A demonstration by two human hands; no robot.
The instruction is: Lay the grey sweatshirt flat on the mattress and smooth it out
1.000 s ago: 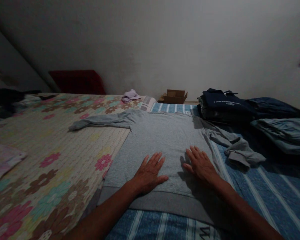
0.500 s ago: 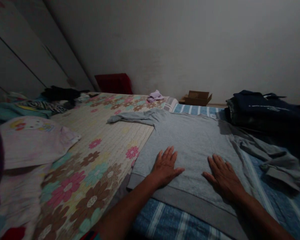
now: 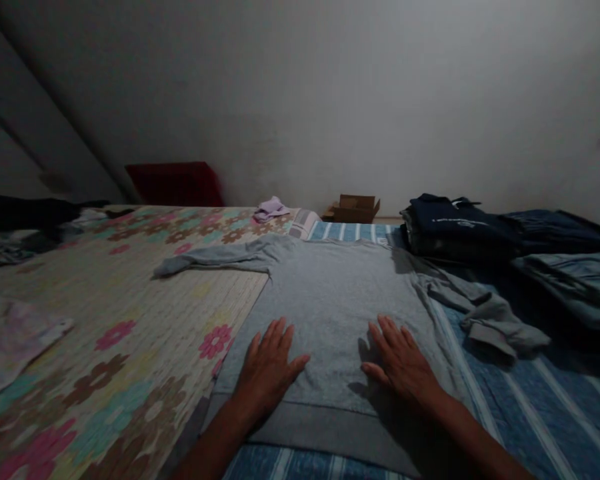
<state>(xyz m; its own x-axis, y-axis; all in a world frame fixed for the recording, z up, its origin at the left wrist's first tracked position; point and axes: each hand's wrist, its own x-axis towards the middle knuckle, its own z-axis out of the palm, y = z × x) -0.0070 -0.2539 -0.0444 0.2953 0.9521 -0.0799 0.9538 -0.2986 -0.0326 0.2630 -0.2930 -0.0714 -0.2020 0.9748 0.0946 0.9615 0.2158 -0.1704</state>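
Note:
A grey long-sleeved sweatshirt (image 3: pixel 330 287) lies spread on the bed, its hem toward me and its neck toward the wall. One sleeve stretches out to the left; the other lies bunched on the right. My left hand (image 3: pixel 269 360) rests flat on the lower left of the sweatshirt, fingers apart and thumb pointing inward. Over the lower right part is my right hand (image 3: pixel 400 357), also open with fingers spread, a shadow beneath it; whether it touches the cloth I cannot tell. Neither hand holds anything.
Folded dark clothes (image 3: pixel 455 227) are piled at the right, beside folded jeans (image 3: pixel 580 283). A cardboard box (image 3: pixel 356 209) and a small lilac cloth (image 3: pixel 271 209) are at the back. A floral sheet (image 3: pixel 145 313) covers the left; a blue striped sheet (image 3: pixel 545 400) covers the right.
My view has turned to the right, bringing more of the folded clothes into sight. Both hands stay open at the lower part of the sweatshirt, the right one seeming slightly raised.

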